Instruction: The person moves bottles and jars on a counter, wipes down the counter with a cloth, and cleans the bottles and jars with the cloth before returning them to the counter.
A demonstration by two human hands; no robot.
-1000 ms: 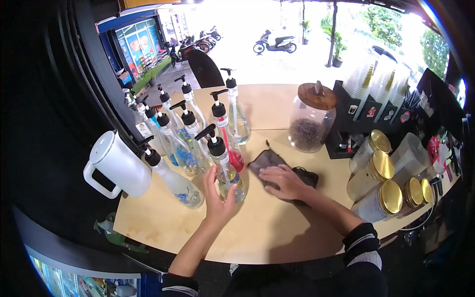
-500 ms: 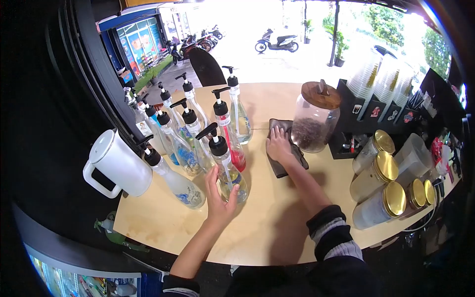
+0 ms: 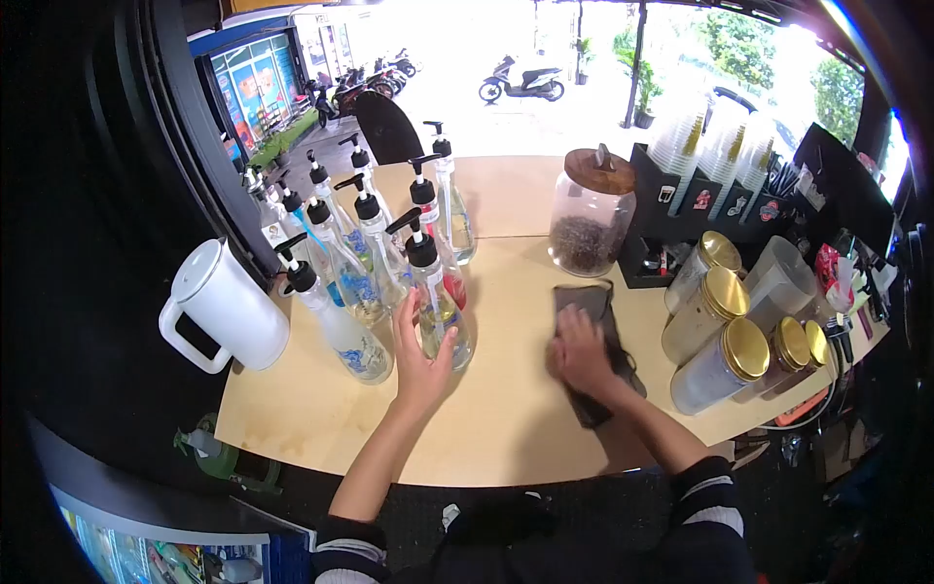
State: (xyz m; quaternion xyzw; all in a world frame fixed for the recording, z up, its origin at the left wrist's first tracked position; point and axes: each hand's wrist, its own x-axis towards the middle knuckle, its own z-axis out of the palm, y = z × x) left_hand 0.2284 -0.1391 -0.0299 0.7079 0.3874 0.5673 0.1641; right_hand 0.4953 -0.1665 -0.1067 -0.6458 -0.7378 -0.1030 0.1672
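Note:
My left hand (image 3: 424, 362) is closed round the lower part of a clear glass pump bottle (image 3: 449, 341) with a black pump head and pale yellow liquid. This bottle stands upright at the front of a group of similar pump bottles. My right hand (image 3: 582, 350) presses down on a dark cloth (image 3: 595, 304) on the tabletop, its curled fingers slightly blurred and gripping the cloth. Beyond the cloth is a glass jar (image 3: 593, 214) with a wooden lid and dark contents. Left of my left hand stands a pump bottle of whitish liquid (image 3: 352, 341).
A white pitcher (image 3: 229, 307) stands at the table's left edge. Gold-lidded jars (image 3: 722, 365) and a clear plastic jug (image 3: 778, 277) occupy the right side. Behind them, a black organiser (image 3: 671, 219) holds stacked plastic cups (image 3: 722, 146). The wooden tabletop (image 3: 486, 428) ends in a curved front edge.
My right hand has drawn the cloth towards me and a little to the right, away from the wooden-lidded jar. My left hand stays on the same bottle. The whole view has shifted slightly.

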